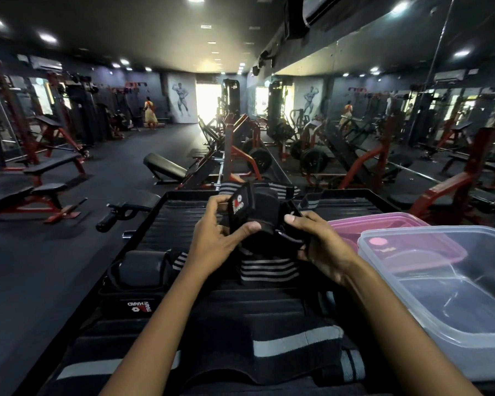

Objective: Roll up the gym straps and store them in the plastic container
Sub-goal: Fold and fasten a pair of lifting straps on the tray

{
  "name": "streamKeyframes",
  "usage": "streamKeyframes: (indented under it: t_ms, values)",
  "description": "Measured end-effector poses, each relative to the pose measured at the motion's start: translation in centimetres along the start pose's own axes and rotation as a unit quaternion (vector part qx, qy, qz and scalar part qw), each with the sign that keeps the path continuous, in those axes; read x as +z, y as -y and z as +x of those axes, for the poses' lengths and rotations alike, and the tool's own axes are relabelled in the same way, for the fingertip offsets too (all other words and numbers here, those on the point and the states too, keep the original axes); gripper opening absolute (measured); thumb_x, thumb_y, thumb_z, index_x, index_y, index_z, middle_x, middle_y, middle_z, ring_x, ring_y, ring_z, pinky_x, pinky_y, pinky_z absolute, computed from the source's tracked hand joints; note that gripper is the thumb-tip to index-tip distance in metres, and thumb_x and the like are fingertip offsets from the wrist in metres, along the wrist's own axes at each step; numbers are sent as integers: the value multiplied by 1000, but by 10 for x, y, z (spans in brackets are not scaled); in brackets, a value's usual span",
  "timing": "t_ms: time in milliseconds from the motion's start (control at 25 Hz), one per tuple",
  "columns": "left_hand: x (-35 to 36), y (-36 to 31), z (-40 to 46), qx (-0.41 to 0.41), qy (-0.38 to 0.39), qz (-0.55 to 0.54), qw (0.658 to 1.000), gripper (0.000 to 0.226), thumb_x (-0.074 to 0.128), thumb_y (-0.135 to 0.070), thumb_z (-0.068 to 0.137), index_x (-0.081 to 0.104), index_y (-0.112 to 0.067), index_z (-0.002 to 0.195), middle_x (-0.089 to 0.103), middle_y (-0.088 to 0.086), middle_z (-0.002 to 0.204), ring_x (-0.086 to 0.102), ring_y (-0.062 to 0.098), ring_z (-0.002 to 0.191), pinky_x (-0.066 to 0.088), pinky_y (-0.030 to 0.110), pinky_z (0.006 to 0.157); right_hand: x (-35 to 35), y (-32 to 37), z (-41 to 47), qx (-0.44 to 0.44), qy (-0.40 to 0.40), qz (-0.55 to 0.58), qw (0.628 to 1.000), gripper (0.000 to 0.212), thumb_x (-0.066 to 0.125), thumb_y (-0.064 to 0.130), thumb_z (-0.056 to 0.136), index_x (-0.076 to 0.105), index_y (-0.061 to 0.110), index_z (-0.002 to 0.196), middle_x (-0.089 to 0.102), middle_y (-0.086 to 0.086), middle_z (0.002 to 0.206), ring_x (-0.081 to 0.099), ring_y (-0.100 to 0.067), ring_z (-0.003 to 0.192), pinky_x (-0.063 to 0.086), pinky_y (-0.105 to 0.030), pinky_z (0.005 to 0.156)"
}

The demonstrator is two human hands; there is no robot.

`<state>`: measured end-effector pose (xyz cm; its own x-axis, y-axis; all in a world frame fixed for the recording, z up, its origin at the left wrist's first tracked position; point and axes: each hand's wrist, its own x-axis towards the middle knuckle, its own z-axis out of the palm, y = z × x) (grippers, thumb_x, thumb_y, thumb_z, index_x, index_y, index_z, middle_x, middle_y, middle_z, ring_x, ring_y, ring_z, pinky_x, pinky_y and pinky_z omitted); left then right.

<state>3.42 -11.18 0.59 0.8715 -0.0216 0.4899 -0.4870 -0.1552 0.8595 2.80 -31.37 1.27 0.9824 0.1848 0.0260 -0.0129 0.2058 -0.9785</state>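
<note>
You stood in a dim gym: dark floor (55, 252), red-framed benches (52, 167) left of the bright doorway (207, 102), a mirror wall (412, 124) to its right, ceiling spotlights (47, 38) above.

Strap tab (238, 205) pinched in left grip (217, 238): red/white logo with lettering, too blurred and tilted to read. Folded black strap (139, 307) on the worktop, below-left of that grip, reads "HARD" in white, upside down, with a smaller line beside it that is illegible. Pink round label (379, 242) right of right grip (323, 247): unreadable.
</note>
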Motion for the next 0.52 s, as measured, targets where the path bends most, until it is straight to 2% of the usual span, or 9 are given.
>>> streamKeyframes:
  t_ms: [80, 120, 200, 240, 360, 440, 520]
  values:
    - [0, 1, 0, -23, -52, 7, 998, 71, 69, -64, 53, 50, -26, 110, 63, -15, 104, 67, 6, 88, 55, 22, 71, 2, -2, -1, -58, 13, -12, 998, 49, 81, 22, 61, 60, 20, 105, 64, 2, 95, 61, -7, 74, 40, -19, 56]
    - [0, 2, 0, -33, -64, 6, 997, 70, 67, -66, 54, 50, -24, 108, 63, -12, 103, 64, 4, 92, 55, 20, 69, 2, -2, -2, -88, 10, -47, 995, 52, 81, 18, 61, 60, 22, 109, 66, 4, 100, 63, -5, 77, 41, -18, 55]
    - [3, 3, -1, -53, -62, -32, 996, 67, 67, -67, 58, 50, -22, 104, 64, -3, 104, 65, 9, 93, 57, 25, 62, 4, -3, -5, -144, 1, -106, 984, 60, 86, 16, 60, 61, 25, 114, 69, 6, 108, 66, -5, 90, 46, -17, 60]
    - [5, 4, -1, -60, -55, -63, 995, 65, 68, -65, 60, 51, -20, 104, 64, 2, 104, 67, 11, 90, 58, 27, 58, 6, -4, -6, -162, -7, -112, 980, 59, 87, 16, 61, 61, 25, 114, 71, 6, 106, 67, -4, 89, 47, -16, 61]
    - [6, 3, 1, -73, -11, -170, 983, 43, 70, -36, 68, 55, -16, 102, 66, 7, 97, 69, 8, 69, 55, 21, 52, 17, -4, -5, -168, -77, -72, 980, 26, 77, 19, 77, 64, 23, 100, 68, 6, 81, 59, -2, 56, 41, -16, 44]
    - [3, 2, 1, -73, 41, -175, 981, 42, 74, -15, 69, 55, -21, 106, 67, 2, 93, 66, 7, 65, 54, 18, 53, 18, -2, -2, -143, -111, 5, 983, 17, 71, 26, 81, 63, 17, 93, 63, -1, 75, 53, -10, 53, 37, -21, 40]
    - [6, 7, 0, -67, 69, -98, 991, 51, 79, -3, 71, 54, -26, 108, 67, -2, 99, 64, 6, 73, 53, 18, 56, 17, 0, -1, -108, -115, 82, 984, 18, 64, 30, 86, 62, 15, 95, 65, -3, 79, 56, -15, 59, 40, -22, 42]
